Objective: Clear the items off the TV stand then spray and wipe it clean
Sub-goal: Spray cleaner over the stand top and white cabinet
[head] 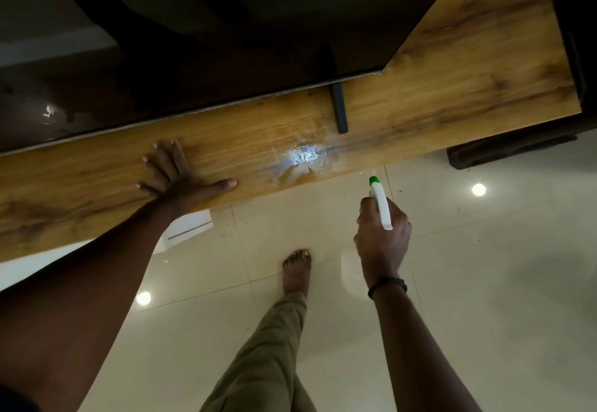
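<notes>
TV stand runs across the view, stiff wood, likely slick where wet. On it the left hand presses flat, fingers spread; a wet patch glistens to its right; the right hand grips the light plastic spray bottle by its neck, nozzle toward the patch.

The TV stand is honey-brown wood grain with darker brown streaks and a whitish wet patch near its middle. The spray bottle is white, green-tipped. The TV is glossy black. The floor is cream tile, and the trousers are olive.
</notes>
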Available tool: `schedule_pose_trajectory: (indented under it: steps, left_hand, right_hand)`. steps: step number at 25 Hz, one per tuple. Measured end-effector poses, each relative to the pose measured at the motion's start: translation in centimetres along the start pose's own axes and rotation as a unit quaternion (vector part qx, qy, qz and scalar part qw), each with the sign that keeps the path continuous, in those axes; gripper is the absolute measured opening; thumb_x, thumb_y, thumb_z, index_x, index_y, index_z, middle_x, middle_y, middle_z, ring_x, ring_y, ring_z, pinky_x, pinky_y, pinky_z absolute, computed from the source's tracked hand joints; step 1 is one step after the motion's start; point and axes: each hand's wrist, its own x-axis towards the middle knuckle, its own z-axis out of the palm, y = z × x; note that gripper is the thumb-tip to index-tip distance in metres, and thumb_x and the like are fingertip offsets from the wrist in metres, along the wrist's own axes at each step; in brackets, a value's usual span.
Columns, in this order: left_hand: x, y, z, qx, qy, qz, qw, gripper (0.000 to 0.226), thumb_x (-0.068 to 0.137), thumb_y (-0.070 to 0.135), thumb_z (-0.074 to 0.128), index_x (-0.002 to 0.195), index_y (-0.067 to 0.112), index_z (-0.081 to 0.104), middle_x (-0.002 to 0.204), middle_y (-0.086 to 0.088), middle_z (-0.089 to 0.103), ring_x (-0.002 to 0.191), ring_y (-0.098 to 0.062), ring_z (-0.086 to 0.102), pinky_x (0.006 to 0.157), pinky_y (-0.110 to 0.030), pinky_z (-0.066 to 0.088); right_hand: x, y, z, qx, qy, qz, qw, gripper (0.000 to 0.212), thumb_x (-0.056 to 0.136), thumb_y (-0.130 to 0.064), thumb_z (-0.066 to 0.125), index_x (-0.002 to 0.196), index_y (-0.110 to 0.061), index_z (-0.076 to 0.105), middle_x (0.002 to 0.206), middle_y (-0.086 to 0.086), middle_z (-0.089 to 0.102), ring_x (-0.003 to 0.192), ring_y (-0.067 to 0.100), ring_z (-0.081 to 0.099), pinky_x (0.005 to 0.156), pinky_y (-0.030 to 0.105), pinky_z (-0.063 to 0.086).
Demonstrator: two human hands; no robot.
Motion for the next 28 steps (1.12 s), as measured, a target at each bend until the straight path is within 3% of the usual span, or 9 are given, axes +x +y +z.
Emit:
schedule_pose_trajectory:
  steps: [6,9,10,11,12,14,19,22,28]
  left_hand:
    - [-10.4,2.1,-9.2,-0.060,-0.026,0.036,0.997,0.046,0.114,0.008,0.012,0.157,-0.006,0.011,0.167,-0.022,0.017,0.155,-0.027,0.022,0.123,-0.035,0.016]
    - [-15.7,-0.9,-17.5,-0.223,0.219,0.180,0.933,0.052,0.113,0.007,0.021,0.152,-0.010,-0.009,0.141,-0.052,0.017,0.155,-0.021,0.004,0.119,-0.029,0.005]
    - [-15.4,-2.5,-17.8,-0.226,0.279,0.251,0.899,0.055,0.113,0.010,0.025,0.152,-0.006,-0.011,0.131,-0.047,0.025,0.154,-0.018,0.000,0.029,-0.014,0.024]
    - [-13.4,-3.7,-16.9,-0.177,0.293,0.192,0.920,0.065,0.114,0.025,0.029,0.156,-0.001,-0.013,0.149,-0.042,0.017,0.156,-0.021,-0.007,0.082,-0.091,-0.013]
    - [-10.9,-5.6,-17.2,-0.151,0.270,0.088,0.947,0.077,0.111,0.044,0.029,0.160,0.006,-0.017,0.164,-0.033,-0.005,0.157,-0.028,-0.016,0.105,-0.083,-0.012]
    - [-5.1,-9.9,-16.5,-0.119,0.234,-0.052,0.963,0.087,0.103,0.065,0.023,0.163,0.015,-0.015,0.168,-0.014,-0.026,0.155,-0.035,-0.022,0.121,-0.067,-0.009]
    - [0.8,-12.5,-15.8,-0.109,0.223,-0.010,0.969,0.114,0.072,0.099,-0.002,0.161,0.028,-0.016,0.169,-0.010,-0.022,0.155,-0.039,-0.018,0.114,-0.072,-0.013]
    - [2.6,-14.0,-15.4,-0.085,0.233,-0.016,0.969,0.110,0.080,0.097,0.010,0.162,0.029,-0.015,0.169,-0.012,-0.021,0.155,-0.042,-0.018,0.112,-0.072,-0.014]
    - [2.3,-13.4,-15.5,-0.120,0.227,-0.003,0.966,0.119,0.065,0.103,-0.007,0.159,0.031,-0.018,0.167,-0.004,-0.027,0.154,-0.036,-0.024,0.112,-0.069,-0.019]
  right_hand:
    - [-5.3,0.1,1.3,-0.007,-0.051,-0.037,0.998,0.029,0.086,-0.043,0.051,0.071,-0.018,0.056,0.058,0.000,0.059,0.054,0.023,0.060,0.056,0.035,0.053]
    - [-8.8,-1.1,3.6,0.004,-0.052,-0.076,0.996,0.029,0.086,-0.036,0.054,0.062,-0.022,0.043,0.051,-0.004,0.046,0.046,0.013,0.041,0.049,0.024,0.033]
    - [-9.5,-1.5,4.5,0.008,-0.053,-0.066,0.996,0.030,0.084,-0.035,0.053,0.060,-0.022,0.040,0.050,-0.004,0.042,0.046,0.014,0.037,0.050,0.025,0.031]
    - [-10.1,-1.9,5.3,0.013,-0.050,-0.049,0.997,0.031,0.083,-0.035,0.051,0.059,-0.022,0.037,0.049,-0.003,0.039,0.047,0.015,0.035,0.051,0.027,0.030]
    - [-10.5,-2.2,6.0,0.020,-0.044,-0.032,0.998,0.031,0.082,-0.035,0.050,0.058,-0.022,0.035,0.049,-0.003,0.038,0.048,0.016,0.033,0.052,0.028,0.030]
    - [-11.0,-2.8,7.1,0.031,-0.034,-0.023,0.999,0.031,0.082,-0.037,0.049,0.058,-0.025,0.034,0.049,-0.004,0.037,0.048,0.015,0.033,0.051,0.027,0.030]
    - [-10.3,-5.6,9.7,0.040,-0.066,-0.077,0.994,0.028,0.082,-0.050,0.043,0.061,-0.032,0.038,0.052,-0.009,0.042,0.048,0.012,0.040,0.054,0.026,0.033]
    - [-9.4,-7.2,11.3,0.037,-0.091,-0.073,0.992,0.029,0.082,-0.050,0.045,0.064,-0.028,0.043,0.054,-0.008,0.045,0.051,0.012,0.041,0.058,0.029,0.043]
    - [-13.5,-4.7,11.2,0.076,-0.036,-0.119,0.989,0.026,0.088,-0.048,0.045,0.072,-0.029,0.051,0.055,-0.012,0.045,0.048,0.008,0.044,0.053,0.018,0.037]
